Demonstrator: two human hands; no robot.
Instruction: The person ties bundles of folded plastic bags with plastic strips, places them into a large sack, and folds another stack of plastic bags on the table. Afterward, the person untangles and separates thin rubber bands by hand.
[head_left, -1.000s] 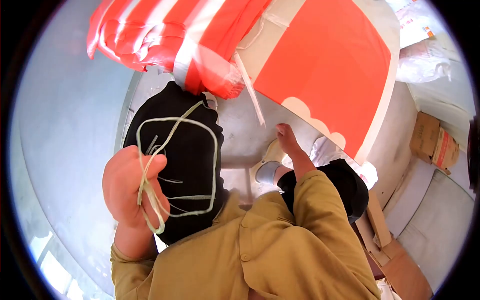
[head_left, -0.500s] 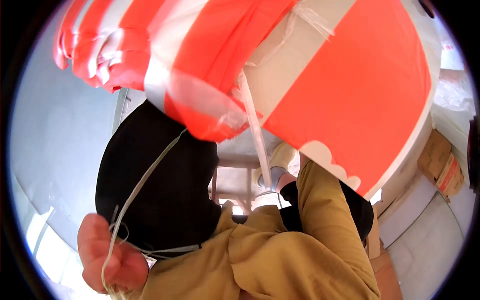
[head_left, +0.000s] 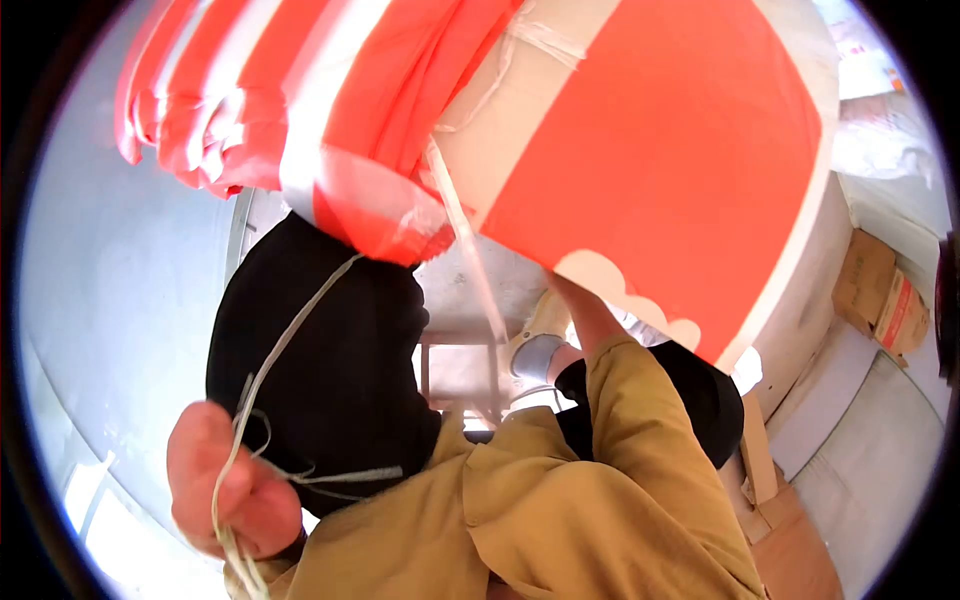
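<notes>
My left hand (head_left: pixel 235 480), at lower left, is closed with a pale plastic string (head_left: pixel 300 325) running over its fingers. The string stretches up across my black-clad leg (head_left: pixel 310 390) to the lower edge of a red-and-white striped bundle (head_left: pixel 380 130). On the right the bundle shows a broad flat red panel (head_left: pixel 660 170) with a scalloped pale lower edge. My right forearm (head_left: pixel 640 400), in a mustard sleeve, reaches up behind that edge, which hides the fingers of my right hand. A flat whitish strap (head_left: pixel 465 235) hangs from the bundle's middle.
A cardboard box (head_left: pixel 880 295) sits at the right by the wall. Pale grey surfaces (head_left: pixel 110 260) rise on the left. Below the bundle are a shoe (head_left: pixel 540 325) and a thin-legged frame (head_left: pixel 460 370). Clear plastic (head_left: pixel 885 140) lies at the upper right.
The striped bundle has shifted up and left in view. More of my right forearm shows beneath its edge. My left hand still holds the string, slightly farther right.
</notes>
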